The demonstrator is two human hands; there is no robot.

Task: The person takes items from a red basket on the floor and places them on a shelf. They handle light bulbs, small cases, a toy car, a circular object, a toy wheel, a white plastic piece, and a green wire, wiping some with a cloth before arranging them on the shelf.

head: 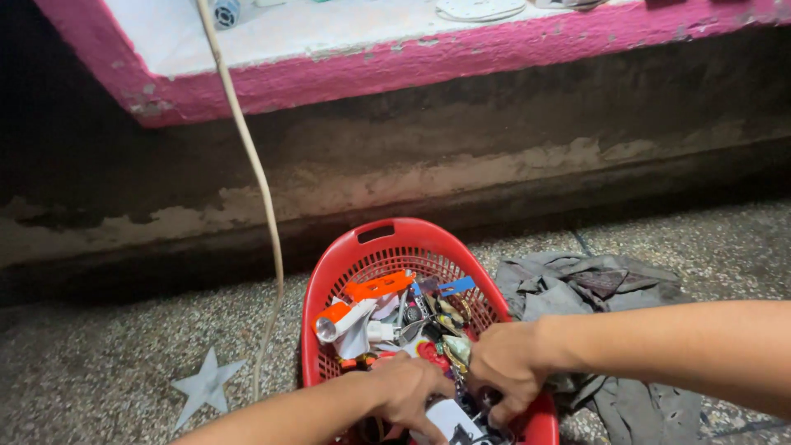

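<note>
A red plastic basket (362, 247) stands on the speckled floor, full of several small tools and oddments, among them an orange-handled piece (379, 286) and a blue one (456, 286). Both my hands reach into its near end. My left hand (405, 389) rests on a white card-like object (449, 419) at the bottom edge of view. My right hand (504, 363) curls its fingers down among dark items beside it. What each hand grips is hidden by the fingers.
A crumpled grey cloth (593, 288) lies right of the basket. A cream cord (257, 177) hangs from a pink-edged ledge (346, 74) to the floor. A pale star shape (206, 386) lies on the floor at left. A dark, stained wall runs behind.
</note>
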